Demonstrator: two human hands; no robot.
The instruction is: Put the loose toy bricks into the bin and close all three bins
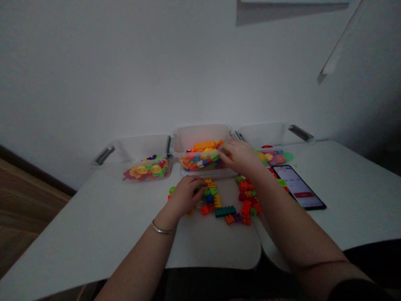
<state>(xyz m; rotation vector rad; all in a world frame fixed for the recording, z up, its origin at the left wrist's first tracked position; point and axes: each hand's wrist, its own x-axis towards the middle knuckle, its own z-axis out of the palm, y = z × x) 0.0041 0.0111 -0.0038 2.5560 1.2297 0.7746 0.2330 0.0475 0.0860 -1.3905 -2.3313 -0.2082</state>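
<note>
Left hand (184, 195) low and curled downward, right hand (239, 158) raised farther ahead, seemingly half-closed.

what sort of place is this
Probably a room at home, perhaps a play corner: a white table on a wooden floor by a plain wall, holding clear plastic bins of toy bricks and a smartphone.

The scene is dim and grainy, with soft, flat light on the white wall (131, 75) darkening toward the corners, a phone screen (297, 187) glowing brightest, the wide lens bowing the table (94, 225) edges, and the toy bricks (224, 211) slightly blurred.
</note>
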